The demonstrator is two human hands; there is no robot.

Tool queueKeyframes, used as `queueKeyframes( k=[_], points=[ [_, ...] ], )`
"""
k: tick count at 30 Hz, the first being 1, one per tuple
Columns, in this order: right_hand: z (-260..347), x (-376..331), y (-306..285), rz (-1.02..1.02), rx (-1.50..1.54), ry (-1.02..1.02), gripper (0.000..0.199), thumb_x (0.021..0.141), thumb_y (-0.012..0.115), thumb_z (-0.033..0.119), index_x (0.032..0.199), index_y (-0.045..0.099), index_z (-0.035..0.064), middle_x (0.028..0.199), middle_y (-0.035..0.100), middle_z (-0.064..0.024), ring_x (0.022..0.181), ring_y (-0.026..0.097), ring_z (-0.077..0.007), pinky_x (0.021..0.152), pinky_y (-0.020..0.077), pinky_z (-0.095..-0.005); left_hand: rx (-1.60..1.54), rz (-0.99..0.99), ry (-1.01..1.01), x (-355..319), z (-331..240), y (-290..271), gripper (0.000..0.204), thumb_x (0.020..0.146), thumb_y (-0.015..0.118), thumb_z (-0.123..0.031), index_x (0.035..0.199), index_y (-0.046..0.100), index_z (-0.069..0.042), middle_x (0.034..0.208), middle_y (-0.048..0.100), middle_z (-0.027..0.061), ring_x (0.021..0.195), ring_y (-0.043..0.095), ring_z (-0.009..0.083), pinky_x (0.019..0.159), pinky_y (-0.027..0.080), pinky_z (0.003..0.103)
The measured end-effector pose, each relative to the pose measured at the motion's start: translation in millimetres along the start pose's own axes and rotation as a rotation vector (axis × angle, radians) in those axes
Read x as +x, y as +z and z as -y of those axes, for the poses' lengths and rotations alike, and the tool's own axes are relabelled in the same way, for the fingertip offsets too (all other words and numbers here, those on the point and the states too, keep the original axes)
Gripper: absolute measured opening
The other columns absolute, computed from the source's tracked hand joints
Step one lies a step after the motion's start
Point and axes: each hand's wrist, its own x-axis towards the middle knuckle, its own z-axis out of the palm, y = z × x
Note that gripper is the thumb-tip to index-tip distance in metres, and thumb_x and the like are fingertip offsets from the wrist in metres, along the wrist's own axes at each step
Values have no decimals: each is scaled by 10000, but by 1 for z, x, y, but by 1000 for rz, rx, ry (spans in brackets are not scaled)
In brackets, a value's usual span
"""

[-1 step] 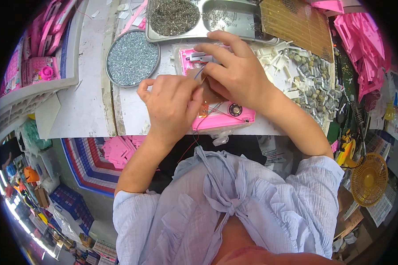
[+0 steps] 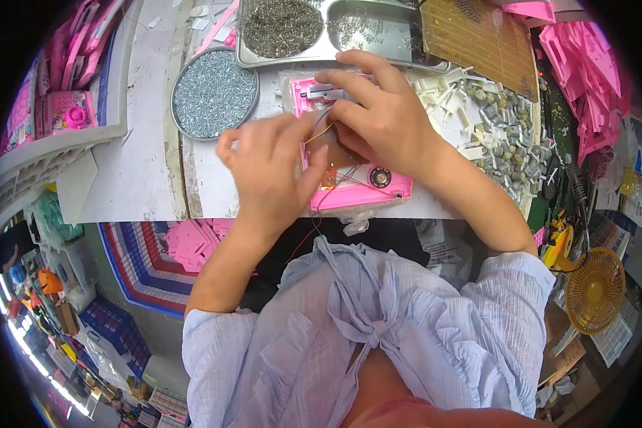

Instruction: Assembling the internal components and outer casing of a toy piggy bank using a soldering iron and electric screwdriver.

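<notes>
Small metal pieces fill a round dish set back from the near edge of the worktop, just beside a compartmented metal tray. White and grey parts lie heaped along the right edge. A yellow fan sits off the near right corner; below the near edge, a striped basket holds pink pieces.

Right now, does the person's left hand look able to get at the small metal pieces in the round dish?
Probably yes: the left hand is close to the round dish, and nothing seems to stand between it and the small metal pieces, which lie uncovered.
</notes>
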Motion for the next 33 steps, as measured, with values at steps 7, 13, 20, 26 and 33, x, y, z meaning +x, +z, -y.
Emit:
queueKeyframes(
  k=[7,13,20,26,33],
  points=[
    [-4,-9,-17,-55,132,105,232,664,750,76,880,662,78,1220,669,-64,1226,530,-356,979,490,-448,-383,-79,16,-6,-28,-18,425,814,725,9,1226,625,-4,1144,620,144,928,617,227,770,517,317],
    [-13,-33,-27,-115,247,232,184,700,756,63,868,689,102,1254,672,-30,1230,512,-346,1025,448,-459,-754,181,-253,35,-24,28,260,887,655,31,1147,664,14,998,682,150,696,697,181,625,570,290],
    [-19,-43,-31,-216,555,458,126,755,799,105,870,747,94,1202,712,-61,1202,539,-292,1050,411,-427,-777,345,-376,54,-23,28,139,902,691,-23,1032,712,20,852,690,97,679,705,141,585,568,277],
    [-14,-52,-33,-215,525,529,114,757,804,106,847,737,82,1163,727,-70,1181,556,-283,1054,397,-414,-771,276,-396,53,-25,33,92,904,701,-43,966,701,26,813,658,60,616,615,80,550,487,256],
    [4,-110,-105,-421,158,584,91,799,744,26,865,691,59,1120,718,-108,1150,586,-286,1017,435,-412,-620,205,-295,50,-25,38,83,871,726,-56,924,699,1,748,607,54,593,558,109,544,448,276]
  ],
)
